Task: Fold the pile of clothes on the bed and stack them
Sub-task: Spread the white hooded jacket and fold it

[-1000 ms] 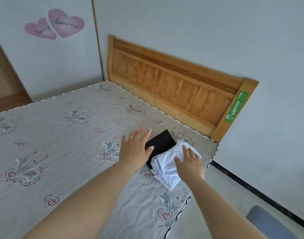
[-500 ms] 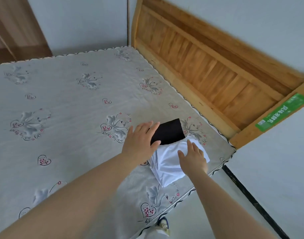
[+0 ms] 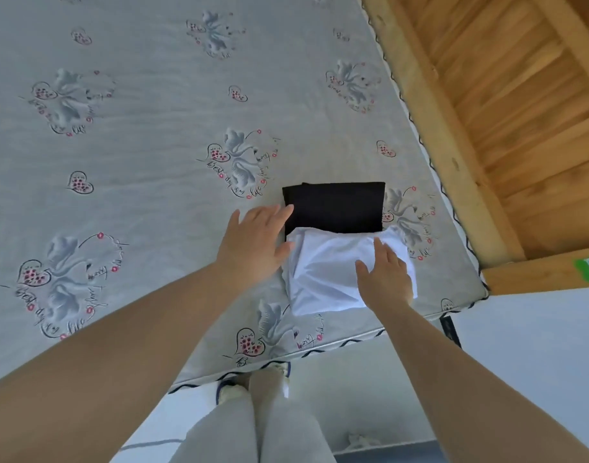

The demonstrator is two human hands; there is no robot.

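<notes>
Folded white garment point(image 3: 323, 272), partly overlapping folded black garment point(image 3: 334, 208) at its 12 o'clock near the mattress point(image 3: 152, 162) corner; left hand point(image 3: 253, 245) and right hand point(image 3: 385, 279) flat, fingers released; no unfolded pile visible, stacking apparently nearly complete.

Wooden headboard point(image 3: 520, 111), pale floor point(image 3: 370, 389)

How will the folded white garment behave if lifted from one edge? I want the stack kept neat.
The white garment looks thin and creased, so it would probably sag and unfold. It seems light, likely sliding easily on the black garment it overlaps. The right hand lies flat on it; supporting it underneath seems safer.
</notes>
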